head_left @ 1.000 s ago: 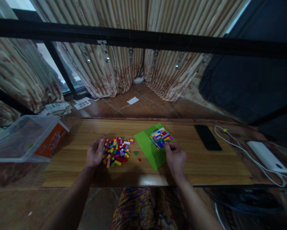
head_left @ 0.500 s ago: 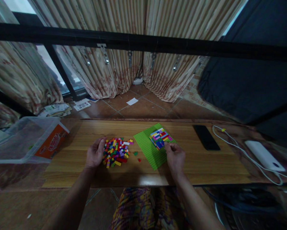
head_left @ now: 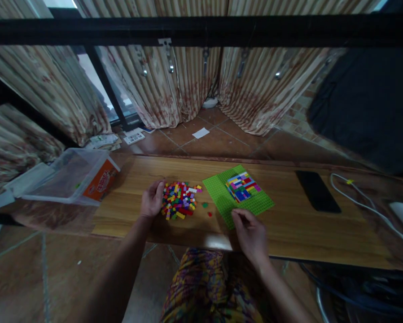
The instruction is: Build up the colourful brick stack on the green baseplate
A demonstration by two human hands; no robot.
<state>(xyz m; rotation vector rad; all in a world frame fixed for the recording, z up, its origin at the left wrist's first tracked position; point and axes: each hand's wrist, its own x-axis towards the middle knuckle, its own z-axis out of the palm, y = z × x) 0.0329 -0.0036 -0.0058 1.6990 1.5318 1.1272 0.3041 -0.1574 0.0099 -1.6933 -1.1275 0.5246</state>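
Right now my left hand (head_left: 151, 199) rests curled against the left edge of the pile of small bricks (head_left: 179, 200), fingers loosely bent around it and gripping nothing, so that the heap stays penned in and does not spread over the wooden table (head_left: 299, 229). My right hand (head_left: 251, 235) hovers at the near corner of the green baseplate (head_left: 221, 197), fingers drawn together as though pinching; whether a brick sits between them I cannot tell, since the fingertips are dim and small. The baseplate lies flat, turned at an angle, just right of the pile, close enough that either hand can reach both. A patch of coloured bricks (head_left: 242, 186) is pressed onto its far part, packed edge to edge in rows. Two stray bricks, a green one (head_left: 204, 205) and a red one (head_left: 209, 214), lie loose between pile and plate. A clear plastic bin (head_left: 70, 177) sits off the left end, a dark phone (head_left: 317, 196) and a white cable (head_left: 363, 204) well apart on the right.
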